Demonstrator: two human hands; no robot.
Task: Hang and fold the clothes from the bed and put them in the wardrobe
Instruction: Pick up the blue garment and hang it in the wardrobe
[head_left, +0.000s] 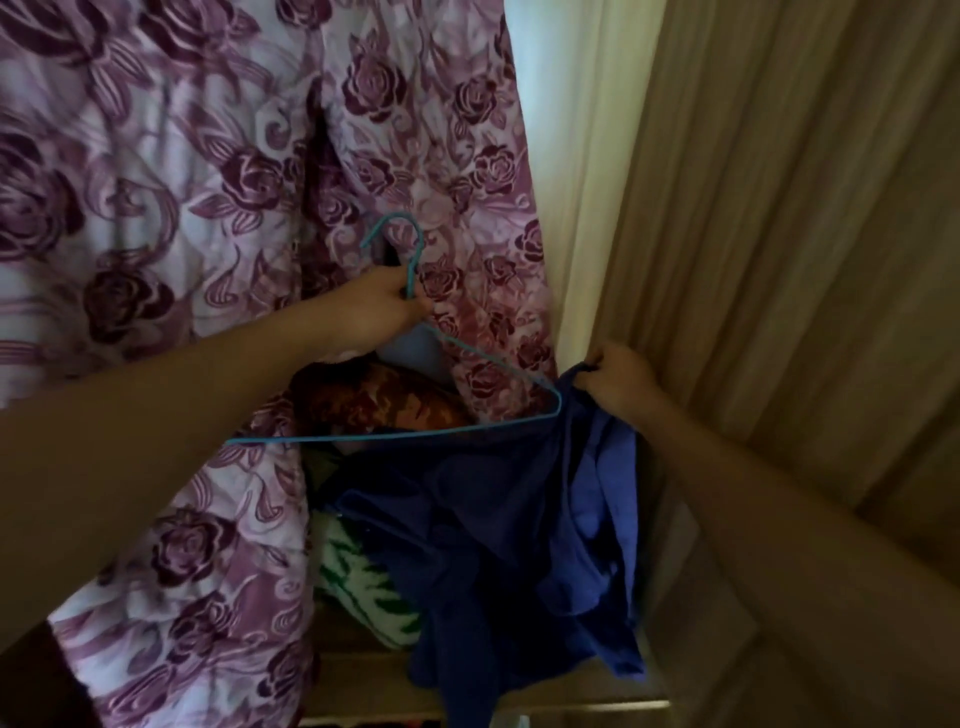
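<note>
Now, L fingers (413, 307) round hanger (498, 359) neck, R fingers (597, 365) pinch-tight on blue garment (493, 519), folded stack (374, 587) in wardrobe (363, 678)

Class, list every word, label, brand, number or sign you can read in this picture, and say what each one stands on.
None: no text can be read anywhere in the picture.
The blue garment, hanger, floral cloth, curtain and folded clothes show only plain colour or pattern, with no tag or label in view.
</note>
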